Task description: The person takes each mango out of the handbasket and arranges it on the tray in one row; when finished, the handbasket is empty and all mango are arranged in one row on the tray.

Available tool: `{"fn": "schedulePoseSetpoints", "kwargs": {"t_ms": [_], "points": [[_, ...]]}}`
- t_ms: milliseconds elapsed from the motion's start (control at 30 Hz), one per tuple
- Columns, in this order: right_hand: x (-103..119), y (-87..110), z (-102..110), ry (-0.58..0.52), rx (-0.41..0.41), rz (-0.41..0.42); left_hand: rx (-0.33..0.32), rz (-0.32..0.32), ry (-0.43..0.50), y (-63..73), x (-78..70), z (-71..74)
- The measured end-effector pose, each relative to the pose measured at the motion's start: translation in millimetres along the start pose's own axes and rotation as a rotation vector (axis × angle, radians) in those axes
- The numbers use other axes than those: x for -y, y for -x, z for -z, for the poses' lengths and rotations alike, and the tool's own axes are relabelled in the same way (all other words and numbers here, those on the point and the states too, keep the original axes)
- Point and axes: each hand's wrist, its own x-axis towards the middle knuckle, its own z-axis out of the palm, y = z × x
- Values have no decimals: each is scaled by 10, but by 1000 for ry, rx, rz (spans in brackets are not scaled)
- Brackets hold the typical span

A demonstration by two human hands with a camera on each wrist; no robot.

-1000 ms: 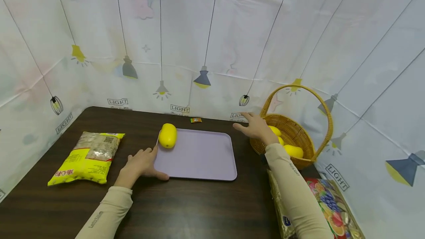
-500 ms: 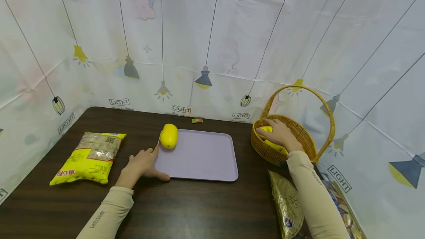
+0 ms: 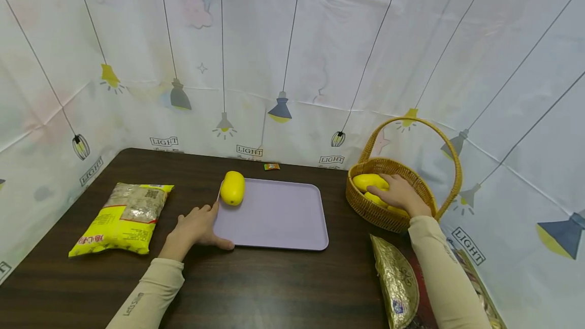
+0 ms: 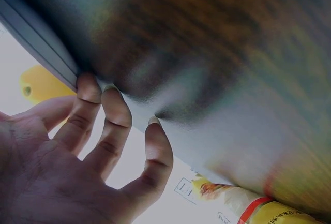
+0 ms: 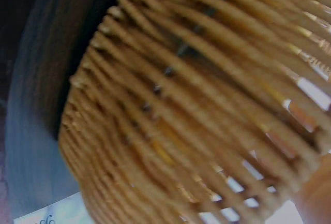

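- The person's left hand (image 3: pixel 196 227), left of centre in the head view, lies along the left side of a flat lilac rectangular tray (image 3: pixel 274 217), its thumb at the tray's lower-left corner; thumb and fingers are spread apart, clasping nothing.
- The person's right hand (image 3: pixel 402 194), right of centre, reaches into a golden-brown wicker basket (image 3: pixel 367 215) with a tall arched handle, its thumb and forefinger over smooth yellow oblong fruits (image 3: pixel 367 182); the other fingers are hidden, so whether it grips one cannot be told.
- One smooth yellow oblong fruit (image 3: pixel 233 188) sits at the tray's upper-left corner.
- A plump yellow-and-clear plastic bag (image 3: pixel 121 217) lies at the left of the frame.
- A shiny gold packet (image 3: pixel 397 283) lies lower right, below the basket.
- A small orange-and-green wrapped packet (image 3: pixel 271 166) lies above the tray, near the far edge of the dark brown wood-grain table (image 3: pixel 274 283).
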Motion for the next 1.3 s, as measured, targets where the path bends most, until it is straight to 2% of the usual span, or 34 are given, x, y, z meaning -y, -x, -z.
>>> {"fn": "schedulePoseSetpoints", "kwargs": {"t_ms": [433,1000,1300], "points": [[-163,6,-142,34,67,-40,6,3,0,13,-14,18],[-213,-37,-184,20,148,-52,22,16,1,39,-38,32],[-210,-60,-194,9,141,-44,14,16,6,20,-30,28]]}}
